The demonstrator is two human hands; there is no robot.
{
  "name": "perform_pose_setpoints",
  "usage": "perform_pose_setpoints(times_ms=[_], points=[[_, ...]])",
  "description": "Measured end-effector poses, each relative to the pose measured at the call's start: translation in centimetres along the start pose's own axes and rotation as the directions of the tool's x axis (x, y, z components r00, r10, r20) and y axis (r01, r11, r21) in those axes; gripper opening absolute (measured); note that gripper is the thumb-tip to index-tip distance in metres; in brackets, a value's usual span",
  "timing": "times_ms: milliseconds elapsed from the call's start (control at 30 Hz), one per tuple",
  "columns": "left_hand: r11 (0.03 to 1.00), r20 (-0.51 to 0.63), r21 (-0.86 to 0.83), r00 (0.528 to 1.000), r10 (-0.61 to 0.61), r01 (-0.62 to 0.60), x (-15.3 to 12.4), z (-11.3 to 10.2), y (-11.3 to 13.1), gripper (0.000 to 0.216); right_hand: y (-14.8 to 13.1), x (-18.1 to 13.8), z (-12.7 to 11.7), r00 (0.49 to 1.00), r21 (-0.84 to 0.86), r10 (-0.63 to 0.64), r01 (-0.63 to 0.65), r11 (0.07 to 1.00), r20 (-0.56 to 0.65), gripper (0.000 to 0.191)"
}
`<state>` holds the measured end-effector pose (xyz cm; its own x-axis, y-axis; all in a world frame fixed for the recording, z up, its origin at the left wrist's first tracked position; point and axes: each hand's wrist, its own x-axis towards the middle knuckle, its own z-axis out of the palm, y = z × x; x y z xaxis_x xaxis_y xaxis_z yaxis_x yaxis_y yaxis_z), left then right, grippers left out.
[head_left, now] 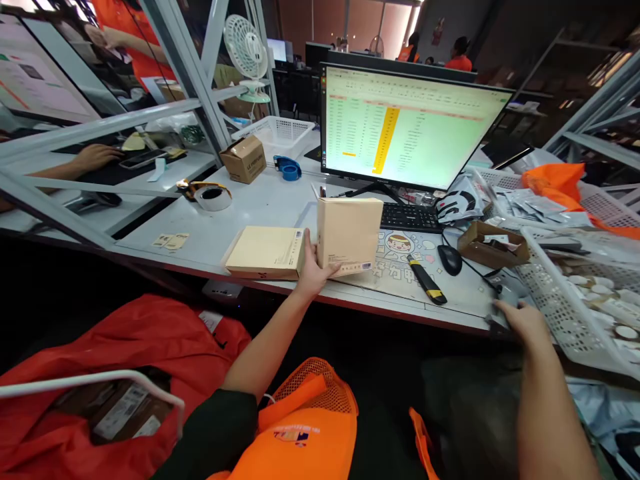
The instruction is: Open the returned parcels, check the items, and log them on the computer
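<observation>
My left hand point(314, 272) grips the lower left edge of a cream-coloured flat box point(350, 233), holding it upright near the desk's front edge. Its fingers are partly hidden behind the box. A second cream box point(267, 250) lies flat just left of that hand, with a printed label at its right side. At the desk's right front edge, my right hand point(525, 321) is closed at a small dark object, blurred and too unclear to name. A black-and-yellow box cutter point(426, 280) lies on the desk mat between the hands.
A monitor point(410, 127), keyboard point(410, 217) and mouse point(450, 260) stand behind. White baskets point(570, 307) of goods line the right. To the left are tape rolls point(213, 197), a brown carton point(243, 160) and a metal frame point(100, 123). A co-worker's hand point(97, 157) rests beyond it.
</observation>
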<state>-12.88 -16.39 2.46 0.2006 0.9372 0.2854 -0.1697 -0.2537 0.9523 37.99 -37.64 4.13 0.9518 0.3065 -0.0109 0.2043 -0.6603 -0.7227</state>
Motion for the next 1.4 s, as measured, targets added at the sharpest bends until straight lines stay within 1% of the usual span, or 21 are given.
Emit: perform_pose_setpoints(times_ms=[67, 133, 200, 267, 333, 400, 467, 500, 567, 633, 733, 800, 833, 900, 933, 1000, 1067, 1133, 1200, 1300, 1400], points=[[0.999, 0.030, -0.037, 0.999, -0.029, 0.031, -0.1, 1.4, -1.0, 0.151, -0.2, -1.6, 0.2, 0.999, 0.206, 0.021, -0.029, 0.978, 0.043, 0.045], [0.994, 0.031, -0.084, 0.997, -0.074, 0.076, -0.5, 2.3, -1.8, 0.152, 0.0, -4.3, 0.2, 0.983, 0.488, -0.003, -0.088, 0.868, 0.182, 0.044], [0.984, 0.015, -0.124, 0.992, -0.125, 0.126, -0.8, 2.6, -2.5, 0.148, 0.4, -7.7, 0.2, 0.940, 0.651, -0.090, -0.156, 0.743, 0.328, 0.051], [0.977, -0.006, -0.140, 0.987, -0.162, 0.160, -1.1, 2.5, -3.2, 0.139, 0.4, -11.0, 0.3, 0.898, 0.676, -0.179, -0.159, 0.719, 0.402, 0.052], [0.977, -0.027, -0.126, 0.984, -0.174, 0.170, -1.2, 2.2, -3.7, 0.129, -0.2, -13.6, 0.5, 0.856, 0.620, -0.243, -0.109, 0.777, 0.456, 0.048], [0.983, -0.035, -0.098, 0.987, -0.159, 0.155, -1.2, 1.8, -4.2, 0.120, -1.4, -14.5, 0.9, 0.849, 0.528, -0.238, -0.055, 0.848, 0.471, 0.050], [0.989, -0.023, -0.075, 0.992, -0.126, 0.124, -1.3, 1.5, -4.7, 0.113, -2.6, -13.2, 1.1, 0.883, 0.442, -0.187, -0.026, 0.897, 0.431, 0.057], [0.992, -0.025, -0.060, 0.994, -0.109, 0.108, -1.3, 1.5, -5.0, 0.110, -2.9, -11.7, 1.2, 0.913, 0.396, -0.156, -0.006, 0.918, 0.377, 0.058], [0.997, -0.064, -0.005, 0.995, -0.071, 0.071, -1.4, 1.5, -5.5, 0.107, -2.9, -7.8, 0.9, 0.966, 0.240, -0.111, 0.053, 0.969, 0.234, 0.050], [0.996, -0.121, 0.078, 0.992, -0.022, 0.032, -1.5, 1.7, -5.9, 0.105, -2.0, -3.5, 0.1, 0.986, 0.010, -0.118, 0.118, 0.993, 0.114, 0.041], [0.985, -0.147, 0.174, 0.989, 0.032, -0.006, -1.5, 2.0, -6.1, 0.098, -0.3, 1.0, -1.3, 0.987, -0.317, -0.133, 0.155, 0.936, 0.090, 0.044], [0.979, -0.153, 0.203, 0.988, 0.024, 0.007, -1.4, 2.1, -6.1, 0.095, 0.2, 2.1, -1.4, 0.986, -0.475, -0.160, 0.159, 0.866, 0.037, 0.054], [0.978, -0.156, 0.205, 0.988, 0.009, 0.023, -1.2, 2.1, -6.1, 0.095, 0.0, 2.1, -1.0, 0.977, -0.520, -0.211, 0.173, 0.837, -0.014, 0.059], [0.981, -0.151, 0.184, 0.988, -0.032, 0.060, -1.0, 2.1, -6.2, 0.096, -1.2, 1.5, 0.7, 0.919, -0.519, -0.387, 0.297, 0.802, -0.072, 0.059], [0.983, -0.144, 0.168, 0.988, -0.050, 0.074, -0.9, 2.1, -6.2, 0.096, -2.2, 1.0, 2.0, 0.875, -0.479, -0.481, 0.401, 0.781, -0.053, 0.055], [0.984, -0.130, 0.156, 0.989, -0.070, 0.090, -0.8, 2.1, -6.2, 0.097, -4.7, 0.2, 5.3, 0.777, -0.352, -0.628, 0.603, 0.716, 0.051, 0.051], [0.980, -0.127, 0.172, 0.989, -0.074, 0.095, -0.8, 2.0, -6.2, 0.096, -7.1, -0.3, 8.7, 0.705, -0.253, -0.692, 0.705, 0.663, 0.152, 0.054], [0.977, -0.133, 0.189, 0.988, -0.076, 0.101, -0.9, 2.0, -6.1, 0.096, -8.5, -0.4, 11.6, 0.683, -0.234, -0.700, 0.730, 0.642, 0.207, 0.062], [0.974, -0.138, 0.198, 0.987, -0.080, 0.107, -1.0, 2.0, -5.9, 0.096, -8.6, -0.3, 13.7, 0.677, -0.248, -0.698, 0.735, 0.631, 0.231, 0.066], [0.970, -0.142, 0.215, 0.986, -0.084, 0.113, -1.1, 2.0, -5.7, 0.097, -7.3, -0.1, 15.3, 0.661, -0.254, -0.731, 0.747, 0.615, 0.172, 0.061], [0.971, -0.136, 0.206, 0.986, -0.095, 0.123, -1.1, 1.9, -5.8, 0.097, -6.2, 0.3, 16.0, 0.619, -0.230, -0.778, 0.778, 0.585, 0.113, 0.057]])
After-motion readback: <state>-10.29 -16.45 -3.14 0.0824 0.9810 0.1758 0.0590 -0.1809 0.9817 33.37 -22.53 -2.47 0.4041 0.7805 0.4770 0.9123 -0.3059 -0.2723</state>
